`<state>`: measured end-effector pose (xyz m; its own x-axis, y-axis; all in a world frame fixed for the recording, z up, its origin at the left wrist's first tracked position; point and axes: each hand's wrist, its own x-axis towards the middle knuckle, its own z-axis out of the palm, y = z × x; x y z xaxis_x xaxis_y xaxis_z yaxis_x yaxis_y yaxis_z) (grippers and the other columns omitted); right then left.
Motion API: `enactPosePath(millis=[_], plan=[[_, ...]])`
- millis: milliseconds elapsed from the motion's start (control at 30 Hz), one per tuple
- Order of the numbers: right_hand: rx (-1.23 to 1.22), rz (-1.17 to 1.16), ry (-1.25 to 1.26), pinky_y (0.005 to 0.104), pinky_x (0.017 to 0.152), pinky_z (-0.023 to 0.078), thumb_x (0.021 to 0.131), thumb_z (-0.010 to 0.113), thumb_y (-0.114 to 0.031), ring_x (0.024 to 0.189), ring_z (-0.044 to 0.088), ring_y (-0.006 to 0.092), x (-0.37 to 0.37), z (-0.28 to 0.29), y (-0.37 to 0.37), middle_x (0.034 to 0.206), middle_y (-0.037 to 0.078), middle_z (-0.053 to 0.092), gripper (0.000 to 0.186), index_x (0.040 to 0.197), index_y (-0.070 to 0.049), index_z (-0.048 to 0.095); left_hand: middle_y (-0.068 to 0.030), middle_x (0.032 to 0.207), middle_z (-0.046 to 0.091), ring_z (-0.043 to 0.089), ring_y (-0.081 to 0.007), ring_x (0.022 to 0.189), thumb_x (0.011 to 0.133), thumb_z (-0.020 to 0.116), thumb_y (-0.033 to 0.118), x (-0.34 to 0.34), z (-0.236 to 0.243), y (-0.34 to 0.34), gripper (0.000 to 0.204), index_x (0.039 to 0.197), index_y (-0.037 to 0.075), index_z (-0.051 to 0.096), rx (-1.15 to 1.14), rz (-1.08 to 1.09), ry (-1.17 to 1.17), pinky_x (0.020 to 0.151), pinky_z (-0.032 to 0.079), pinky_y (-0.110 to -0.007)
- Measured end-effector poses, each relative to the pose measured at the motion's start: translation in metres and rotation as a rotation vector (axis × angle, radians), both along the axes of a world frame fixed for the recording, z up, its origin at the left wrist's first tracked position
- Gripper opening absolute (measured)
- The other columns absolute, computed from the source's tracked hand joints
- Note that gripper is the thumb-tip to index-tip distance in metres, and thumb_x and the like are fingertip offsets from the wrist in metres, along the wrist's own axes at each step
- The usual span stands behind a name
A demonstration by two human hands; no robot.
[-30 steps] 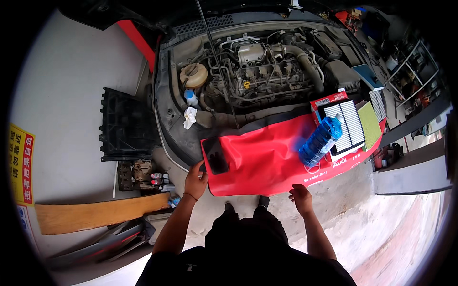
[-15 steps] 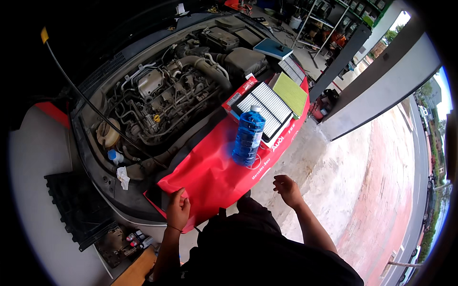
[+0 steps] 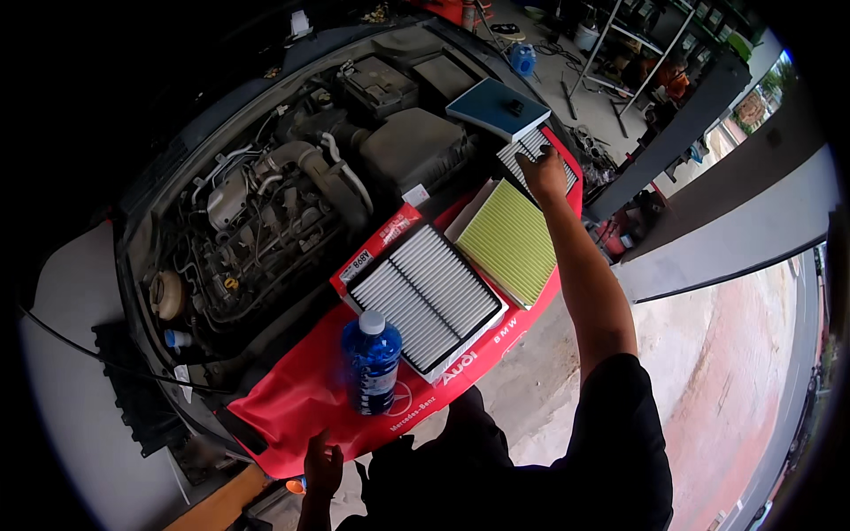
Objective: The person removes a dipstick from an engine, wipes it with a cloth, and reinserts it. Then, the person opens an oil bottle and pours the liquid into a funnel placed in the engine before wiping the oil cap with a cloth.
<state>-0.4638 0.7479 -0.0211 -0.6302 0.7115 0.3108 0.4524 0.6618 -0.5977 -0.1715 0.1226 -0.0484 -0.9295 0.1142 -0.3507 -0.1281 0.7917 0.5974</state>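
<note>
My right hand (image 3: 544,174) reaches far forward over a white pleated filter (image 3: 522,157) at the far end of a red fender cover (image 3: 292,398). Its thumb and fingers are apart; whether they touch the filter I cannot tell. Low by the cover's near edge hangs my left hand (image 3: 324,464), dark and loosely open, holding nothing. Between the hands, a yellow-green pleated filter (image 3: 505,241) and a larger black-framed white air filter (image 3: 427,296) lie on the cover. A bottle of blue liquid (image 3: 371,365) with a white cap stands nearer me.
The open engine bay (image 3: 283,195) lies to the left. A blue flat panel (image 3: 498,108) with a small black object on it sits beyond the far filter. A red box (image 3: 379,248) is partly under the air filter. At right stands a pillar (image 3: 735,239); a metal rack (image 3: 633,40) is behind.
My right hand has moved from beside the cover's near edge to the far white filter. The view has shifted forward and right. My left hand stays low near the cover.
</note>
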Motion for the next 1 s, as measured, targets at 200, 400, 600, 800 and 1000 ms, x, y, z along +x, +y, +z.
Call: enactPosePath(millis=[200, 400, 600, 800, 1000], plan=[[0.047, -0.166, -0.412, 0.0444, 0.101, 0.045, 0.077, 0.066, -0.059, 0.125, 0.049, 0.0352, -0.123, 0.006, 0.075, 0.133, 0.015, 0.052, 0.068, 0.120, -0.006, 0.065, -0.0163, 0.114, 0.059, 0.065, -0.0241, 0.085, 0.084, 0.064, 0.008, 0.045, 0.029, 0.035, 0.049, 0.131, 0.004, 0.051, -0.123, 0.298, -0.176, 0.073, 0.055, -0.035], [0.144, -0.107, -0.575, 0.0462, 0.103, 0.044, 0.075, 0.064, -0.065, 0.130, 0.047, 0.0363, -0.175, -0.028, 0.106, 0.141, 0.019, 0.047, 0.076, 0.126, -0.008, 0.063, -0.0174, 0.114, 0.061, 0.068, -0.0255, 0.085, 0.084, 0.065, 0.013, 0.083, 0.027, 0.064, 0.050, 0.132, 0.009, 0.052, -0.232, 0.398, -0.175, 0.074, 0.056, -0.037], [0.113, 0.042, -0.563, 0.0446, 0.100, 0.045, 0.085, 0.058, -0.061, 0.121, 0.056, 0.0367, -0.219, -0.092, 0.220, 0.129, 0.018, 0.061, 0.068, 0.123, -0.004, 0.065, -0.0140, 0.121, 0.058, 0.065, -0.0287, 0.097, 0.090, 0.061, 0.018, 0.035, 0.052, 0.095, 0.049, 0.136, 0.012, 0.048, -0.191, 0.358, -0.150, 0.087, 0.053, -0.040], [0.113, 0.043, -0.524, 0.0435, 0.100, 0.045, 0.087, 0.058, -0.052, 0.122, 0.055, 0.0343, -0.236, -0.096, 0.241, 0.130, 0.016, 0.060, 0.061, 0.124, -0.005, 0.064, -0.0154, 0.121, 0.059, 0.065, -0.0332, 0.095, 0.087, 0.060, 0.018, 0.015, 0.051, 0.045, 0.049, 0.134, 0.012, 0.049, -0.275, 0.421, -0.056, 0.084, 0.053, -0.042], [0.114, 0.129, -0.441, 0.0423, 0.100, 0.044, 0.089, 0.058, -0.044, 0.123, 0.055, 0.0319, -0.263, -0.101, 0.230, 0.131, 0.015, 0.060, 0.053, 0.125, -0.005, 0.063, -0.0165, 0.093, 0.072, 0.067, -0.0381, 0.092, 0.085, 0.062, 0.024, -0.106, 0.006, -0.156, 0.034, 0.116, 0.008, 0.063, -0.242, 0.947, 0.317, 0.080, 0.054, -0.043]])
